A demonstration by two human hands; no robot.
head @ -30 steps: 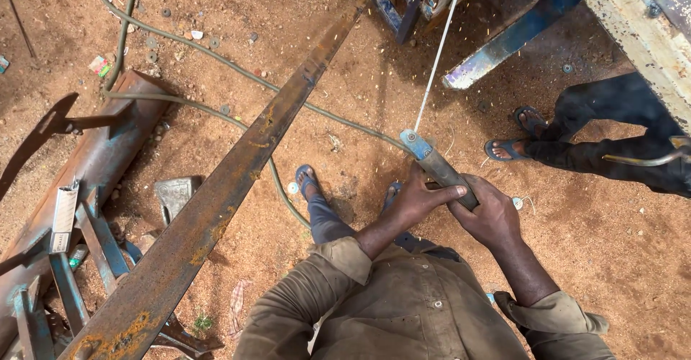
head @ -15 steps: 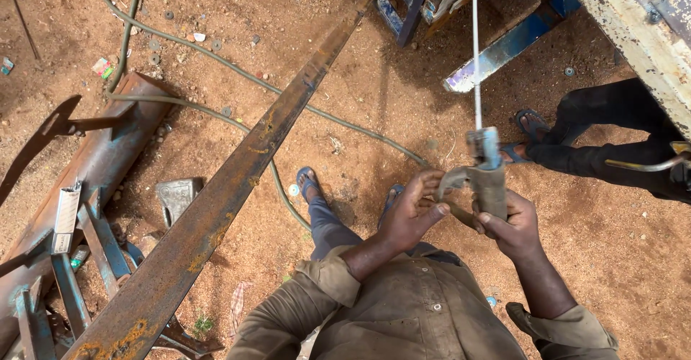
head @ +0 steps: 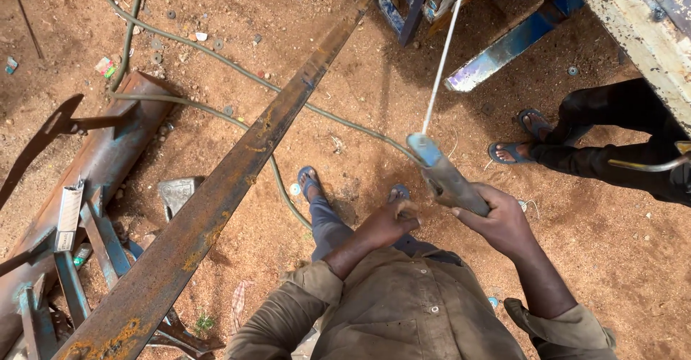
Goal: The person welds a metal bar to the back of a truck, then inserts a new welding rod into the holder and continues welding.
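My right hand (head: 504, 223) grips a grey welding electrode holder (head: 445, 176) with a blue tip, and a thin white rod (head: 443, 54) sticks up out of it toward the top of the view. My left hand (head: 389, 223) hangs just left of the holder's handle, its fingers loosely curled and empty. Both hands are in front of my olive work shirt, above my feet in blue sandals (head: 309, 181) on red dirt.
A long rusty steel bar (head: 237, 180) runs diagonally from bottom left to top centre. A grey cable (head: 216, 54) snakes across the dirt. Blue-painted scrap metal (head: 79, 209) lies at left. Another person's legs in sandals (head: 568, 140) stand at right beside a blue metal frame (head: 504, 47).
The holder has tilted from upright with the rod vertical to slanting up-left. My left hand has come off the holder and dropped lower left.
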